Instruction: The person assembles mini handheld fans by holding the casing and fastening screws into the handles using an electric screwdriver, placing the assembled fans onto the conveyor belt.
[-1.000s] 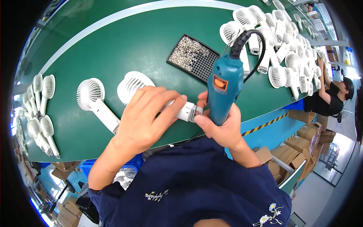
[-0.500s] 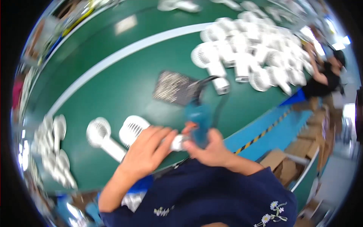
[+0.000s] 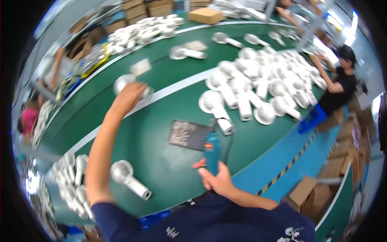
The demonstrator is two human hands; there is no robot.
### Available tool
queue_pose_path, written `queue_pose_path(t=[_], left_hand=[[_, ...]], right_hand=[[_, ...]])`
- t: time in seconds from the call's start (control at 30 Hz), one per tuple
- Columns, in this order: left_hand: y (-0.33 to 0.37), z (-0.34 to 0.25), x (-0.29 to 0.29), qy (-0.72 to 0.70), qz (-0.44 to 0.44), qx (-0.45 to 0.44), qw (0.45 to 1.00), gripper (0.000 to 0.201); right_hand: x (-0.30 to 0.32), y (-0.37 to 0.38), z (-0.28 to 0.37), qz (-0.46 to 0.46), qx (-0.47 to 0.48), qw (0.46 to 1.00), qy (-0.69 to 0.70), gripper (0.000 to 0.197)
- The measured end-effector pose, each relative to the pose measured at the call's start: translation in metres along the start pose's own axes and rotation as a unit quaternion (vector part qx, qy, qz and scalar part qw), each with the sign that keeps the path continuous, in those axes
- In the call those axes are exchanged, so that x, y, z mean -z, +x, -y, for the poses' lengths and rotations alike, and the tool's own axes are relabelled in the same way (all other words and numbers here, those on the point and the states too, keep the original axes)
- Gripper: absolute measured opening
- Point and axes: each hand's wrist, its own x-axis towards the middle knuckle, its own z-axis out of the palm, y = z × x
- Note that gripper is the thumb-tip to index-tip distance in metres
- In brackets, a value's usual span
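Note:
My left hand (image 3: 131,96) is stretched out over the far side of the green table, closed round the handle of a white handheld fan (image 3: 122,83); motion smears both a little. In my right hand (image 3: 219,180) is a teal electric screwdriver (image 3: 211,150), gripped round its body, its bit end pointing away from me. Beyond the screwdriver lies a dark tray of small screws (image 3: 186,134). One white handheld fan (image 3: 130,180) rests on the table at the near left, its grille end farther from me than its handle.
A large heap of white fans (image 3: 258,76) covers the right side, with a smaller pile (image 3: 72,181) at the left edge. A pale strip (image 3: 169,89) crosses the green table (image 3: 173,173). A co-worker (image 3: 342,80) sits at the far right. Cardboard boxes (image 3: 302,191) stand at the lower right.
My left hand has moved from beside the screwdriver to the far strip, taking a fan with it. The screwdriver has come away from the fan. The view now takes in more of the far side.

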Motion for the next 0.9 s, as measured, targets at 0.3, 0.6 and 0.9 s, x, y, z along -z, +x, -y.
queue_pose_path(t=[0.3, 0.6, 0.9], left_hand=[[-0.081, -0.066, 0.083, -0.255, 0.173, 0.117, 0.944, 0.085], [-0.207, -0.185, 0.053, -0.083, 0.120, 0.145, 0.979, 0.043], [-0.188, -0.203, 0.034, -0.132, -0.033, 0.286, 0.949, 0.042]], right_hand=[[0.032, 0.014, 0.031, -0.091, 0.163, 0.957, 0.221, 0.046], [0.043, 0.079, 0.100, -0.068, 0.329, 0.903, 0.266, 0.043], [-0.017, 0.093, 0.069, 0.047, 0.290, 0.888, 0.352, 0.044]])
